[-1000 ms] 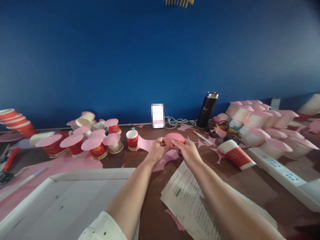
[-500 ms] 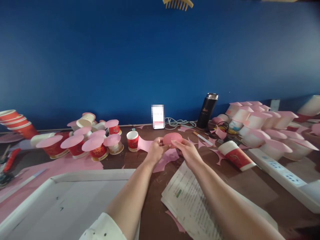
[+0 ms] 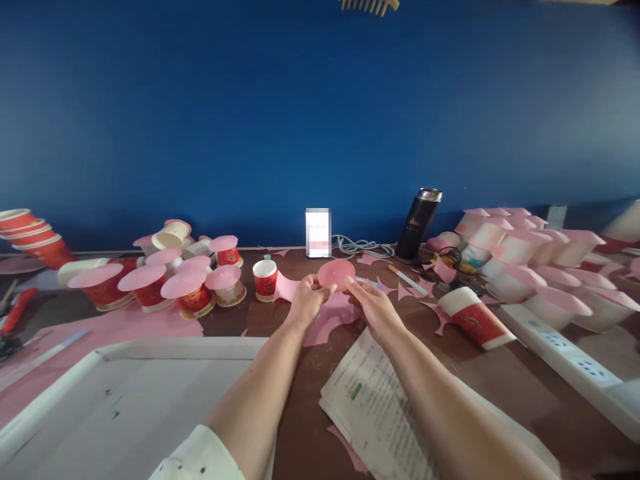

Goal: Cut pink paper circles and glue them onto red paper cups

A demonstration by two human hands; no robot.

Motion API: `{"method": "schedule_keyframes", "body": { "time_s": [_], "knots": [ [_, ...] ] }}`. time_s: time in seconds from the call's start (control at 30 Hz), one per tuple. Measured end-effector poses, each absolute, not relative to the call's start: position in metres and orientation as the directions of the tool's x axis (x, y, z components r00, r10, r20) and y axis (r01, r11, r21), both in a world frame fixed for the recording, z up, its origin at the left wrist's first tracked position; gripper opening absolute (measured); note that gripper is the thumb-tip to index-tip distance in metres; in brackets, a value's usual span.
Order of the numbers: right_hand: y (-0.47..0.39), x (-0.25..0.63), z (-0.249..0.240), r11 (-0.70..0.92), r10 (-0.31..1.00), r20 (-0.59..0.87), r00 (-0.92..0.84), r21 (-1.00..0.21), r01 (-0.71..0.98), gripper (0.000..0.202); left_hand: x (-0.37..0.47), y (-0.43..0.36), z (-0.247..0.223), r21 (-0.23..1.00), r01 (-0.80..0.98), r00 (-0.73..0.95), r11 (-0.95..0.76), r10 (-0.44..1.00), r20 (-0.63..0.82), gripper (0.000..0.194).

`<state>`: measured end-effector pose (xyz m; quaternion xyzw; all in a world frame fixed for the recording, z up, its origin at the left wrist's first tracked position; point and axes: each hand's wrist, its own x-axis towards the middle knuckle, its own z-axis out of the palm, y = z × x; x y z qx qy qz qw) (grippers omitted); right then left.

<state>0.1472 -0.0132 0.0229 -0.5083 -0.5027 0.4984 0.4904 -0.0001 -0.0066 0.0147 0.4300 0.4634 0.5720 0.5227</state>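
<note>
A round pink paper disc (image 3: 337, 275) is pinched between both hands above the middle of the table. My left hand (image 3: 309, 301) grips its left edge with thumb and fingers. On its right edge, my right hand (image 3: 371, 300) does the same. Beneath the hands lies a cut pink paper sheet (image 3: 330, 323). An upright red paper cup (image 3: 265, 280) stands just left of the hands, with its open end up. Printed sheets (image 3: 370, 400) lie under my right forearm.
Several cups topped with pink discs (image 3: 186, 285) stand at the left, more (image 3: 555, 300) at the right. A white tray (image 3: 185, 348), black flask (image 3: 419, 223), tipped red cup (image 3: 475, 317), power strip (image 3: 565, 353), phone (image 3: 319, 233) and pink scraps surround the hands.
The disc has moved slightly left and is tilted more toward the camera, its face showing more. Both hands still pinch its edges. The view has shifted a little.
</note>
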Motion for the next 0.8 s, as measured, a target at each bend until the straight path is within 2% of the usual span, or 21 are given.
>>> {"method": "schedule_keyframes", "body": {
  "time_s": [0.17, 0.33, 0.47, 0.57, 0.8],
  "knots": [
    [-0.015, 0.143, 0.025, -0.024, 0.998, -0.024, -0.059, -1.0, 0.006, 0.034, 0.0, -0.004, 0.01, 0.978, -0.208, -0.09, -0.022, 0.996, 0.004, 0.037],
    [-0.014, 0.144, 0.024, -0.006, 0.998, -0.009, -0.054, -0.998, 0.068, 0.035, 0.003, -0.008, 0.013, 0.963, -0.27, -0.053, 0.007, 0.998, -0.023, 0.037],
    [-0.015, 0.142, 0.023, 0.001, 0.998, -0.004, -0.068, -0.997, 0.076, 0.035, 0.004, -0.014, 0.019, 0.969, -0.244, -0.012, 0.037, 0.999, -0.041, 0.039],
    [-0.018, 0.139, 0.025, 0.016, 0.996, 0.008, -0.094, -0.996, 0.088, 0.034, 0.004, -0.013, 0.02, 0.975, -0.214, -0.04, 0.061, 0.997, -0.071, 0.041],
    [-0.02, 0.135, 0.025, 0.027, 0.995, 0.022, -0.094, -0.998, 0.053, 0.031, -0.001, -0.006, 0.01, 0.979, -0.202, -0.09, -0.024, 0.996, 0.006, 0.041]
  ]
}}
